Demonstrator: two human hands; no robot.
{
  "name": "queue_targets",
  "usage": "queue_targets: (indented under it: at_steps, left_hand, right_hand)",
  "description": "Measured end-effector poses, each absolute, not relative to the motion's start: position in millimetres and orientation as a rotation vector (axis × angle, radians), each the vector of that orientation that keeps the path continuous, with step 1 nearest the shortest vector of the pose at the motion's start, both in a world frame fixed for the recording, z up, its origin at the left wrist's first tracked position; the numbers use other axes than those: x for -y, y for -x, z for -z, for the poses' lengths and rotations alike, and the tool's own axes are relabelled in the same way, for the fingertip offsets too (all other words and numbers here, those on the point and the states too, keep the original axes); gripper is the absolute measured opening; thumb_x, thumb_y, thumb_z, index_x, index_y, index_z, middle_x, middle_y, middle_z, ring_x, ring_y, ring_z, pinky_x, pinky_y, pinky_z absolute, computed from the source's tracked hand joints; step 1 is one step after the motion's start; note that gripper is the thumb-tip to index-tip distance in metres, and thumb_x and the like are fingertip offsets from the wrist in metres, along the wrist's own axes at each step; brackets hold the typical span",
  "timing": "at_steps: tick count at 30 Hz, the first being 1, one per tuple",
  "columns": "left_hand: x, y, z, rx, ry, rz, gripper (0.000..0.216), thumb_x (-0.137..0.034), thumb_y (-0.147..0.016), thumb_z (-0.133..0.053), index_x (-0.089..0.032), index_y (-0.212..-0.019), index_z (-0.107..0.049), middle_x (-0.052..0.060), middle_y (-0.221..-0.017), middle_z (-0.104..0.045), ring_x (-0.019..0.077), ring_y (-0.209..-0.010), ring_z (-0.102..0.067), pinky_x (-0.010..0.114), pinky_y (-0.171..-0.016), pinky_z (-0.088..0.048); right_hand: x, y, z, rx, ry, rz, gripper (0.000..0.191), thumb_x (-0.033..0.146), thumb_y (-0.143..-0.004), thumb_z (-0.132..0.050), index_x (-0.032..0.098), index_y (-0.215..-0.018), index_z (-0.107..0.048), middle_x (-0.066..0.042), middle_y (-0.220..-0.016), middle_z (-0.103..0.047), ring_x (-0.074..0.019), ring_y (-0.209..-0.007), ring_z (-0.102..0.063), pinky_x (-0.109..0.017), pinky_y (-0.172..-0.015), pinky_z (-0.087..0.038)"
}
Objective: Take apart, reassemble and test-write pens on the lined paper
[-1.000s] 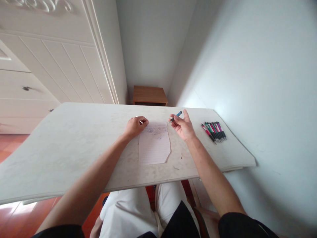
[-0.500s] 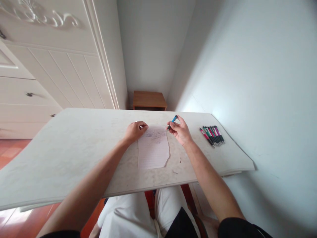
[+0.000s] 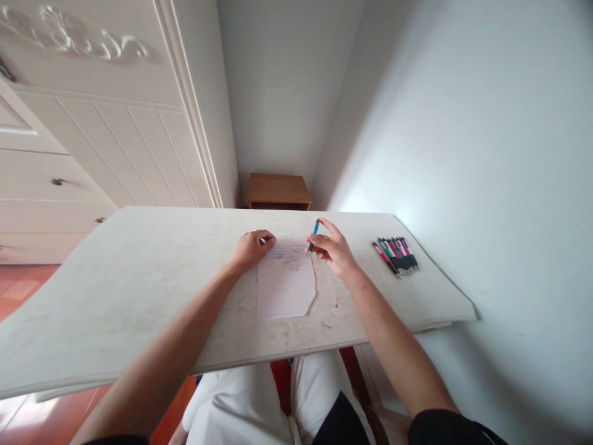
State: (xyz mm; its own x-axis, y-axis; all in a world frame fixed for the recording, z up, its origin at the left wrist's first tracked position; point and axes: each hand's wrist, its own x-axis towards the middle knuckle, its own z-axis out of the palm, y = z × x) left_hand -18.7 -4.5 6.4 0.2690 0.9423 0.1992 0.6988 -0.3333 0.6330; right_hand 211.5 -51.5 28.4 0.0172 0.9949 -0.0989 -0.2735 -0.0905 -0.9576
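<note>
One blue pen (image 3: 315, 227) with a black grip is over there, held tip down above the upper right edge of a single lined sheet (image 3: 283, 295); from here I can't tell whether the point touches. The right hand (image 3: 337, 250) has it pinched in its fingers. The sheet's upper part carries dark scribbles, and one side is ragged. At its top left corner rests the left hand (image 3: 250, 250), fingers curled in; whether they grip the paper I can't tell. Off to the right lies one row of pens (image 3: 396, 256), at least six, packed too closely for a sure count. All this is on one white table (image 3: 152, 266). Beyond it are one small wooden cabinet (image 3: 280, 187) and, leftward, one white cupboard (image 3: 125, 148) bearing a carved scroll.
</note>
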Motion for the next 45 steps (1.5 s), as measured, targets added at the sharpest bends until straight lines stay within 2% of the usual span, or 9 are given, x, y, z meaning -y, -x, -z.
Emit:
queue_targets:
  at_steps: [5, 11, 18, 21, 23, 26, 35, 40, 45]
  left_hand:
    - [4, 18, -6, -1.499, -2.120, -0.779, 0.025, -0.033, -0.082, -0.055, -0.021, -0.090, -0.076, 0.004, -0.089, -0.076, 0.0182, -0.074, -0.065, 0.027, -0.072, -0.046]
    - [2, 18, -4, -1.493, -2.114, -0.781, 0.025, -0.034, -0.082, -0.055, -0.021, -0.089, -0.075, 0.003, -0.090, -0.076, 0.0180, -0.073, -0.064, 0.027, -0.070, -0.045]
    - [1, 19, -1, -1.491, -2.134, -0.794, 0.027, -0.035, -0.082, -0.054, -0.021, -0.089, -0.076, 0.003, -0.090, -0.076, 0.0182, -0.073, -0.064, 0.027, -0.071, -0.045]
    - [1, 19, -1, -1.506, -2.136, -0.793, 0.027, -0.036, -0.081, -0.054, -0.021, -0.089, -0.076, 0.003, -0.088, -0.076, 0.0185, -0.072, -0.064, 0.027, -0.071, -0.045]
    - [1, 19, -2, -1.513, -2.133, -0.790, 0.028, -0.037, -0.080, -0.054, -0.022, -0.087, -0.076, 0.003, -0.087, -0.076, 0.0188, -0.072, -0.064, 0.028, -0.071, -0.045]
    - [1, 20, -3, -1.513, -2.124, -0.781, 0.030, -0.039, -0.080, -0.052, -0.022, -0.087, -0.076, 0.003, -0.087, -0.076, 0.0189, -0.071, -0.064, 0.028, -0.070, -0.045]
    - [0, 21, -6, -1.515, -2.133, -0.768, 0.034, -0.045, -0.078, -0.050, -0.023, -0.087, -0.075, 0.003, -0.086, -0.076, 0.0191, -0.071, -0.064, 0.028, -0.069, -0.044]
    - [1, 21, -8, -1.519, -2.114, -0.743, 0.034, -0.045, -0.078, -0.051, -0.022, -0.086, -0.074, 0.003, -0.086, -0.075, 0.0187, -0.070, -0.064, 0.028, -0.069, -0.044]
    - [1, 21, -8, -1.516, -2.114, -0.747, 0.032, -0.044, -0.078, -0.051, -0.023, -0.086, -0.073, 0.002, -0.085, -0.075, 0.0181, -0.069, -0.064, 0.027, -0.069, -0.045]
  right_hand:
    - [54, -208, -30, 0.926, 1.125, -1.379, 0.109, 0.027, -0.057, -0.090, 0.020, -0.147, -0.029, -0.002, -0.075, -0.072, -0.0189, -0.057, -0.070, -0.018, -0.036, -0.035]
    - [53, -209, -27, 0.948, 1.166, -1.353, 0.104, 0.028, -0.060, -0.087, 0.024, -0.147, -0.030, 0.000, -0.076, -0.070, -0.0171, -0.059, -0.069, -0.018, -0.038, -0.037]
    - [54, -209, -28, 1.031, 1.228, -1.368, 0.096, 0.034, -0.062, -0.086, 0.019, -0.144, -0.039, 0.005, -0.065, -0.065, -0.0086, -0.044, -0.053, -0.019, -0.039, -0.037]
    - [53, -206, -25, 1.162, 1.250, -1.363, 0.080, 0.037, -0.061, -0.085, 0.016, -0.131, -0.054, 0.006, -0.060, -0.062, -0.0064, -0.040, -0.046, -0.019, -0.037, -0.032]
    - [50, -206, -20, 1.247, 1.258, -1.334, 0.061, 0.042, -0.062, -0.084, 0.015, -0.113, -0.066, 0.006, -0.057, -0.059, -0.0054, -0.039, -0.041, -0.019, -0.036, -0.030]
    - [46, -206, -13, 1.302, 1.253, -1.260, 0.047, 0.043, -0.064, -0.081, 0.015, -0.099, -0.070, 0.004, -0.058, -0.060, -0.0057, -0.041, -0.041, -0.019, -0.037, -0.029]
    - [42, -210, -14, 1.230, 1.277, -1.126, 0.040, 0.044, -0.061, -0.078, 0.014, -0.085, -0.069, 0.002, -0.061, -0.062, -0.0089, -0.051, -0.050, -0.021, -0.047, -0.036]
    - [42, -218, -11, 1.259, 1.260, -1.050, 0.033, 0.047, -0.067, -0.073, 0.016, -0.076, -0.067, 0.002, -0.059, -0.060, -0.0099, -0.051, -0.051, -0.022, -0.048, -0.037]
    - [60, -239, -10, 1.353, 1.364, -0.824, 0.031, 0.047, -0.070, -0.070, 0.016, -0.072, -0.067, 0.001, -0.059, -0.060, -0.0110, -0.055, -0.050, -0.023, -0.053, -0.037]
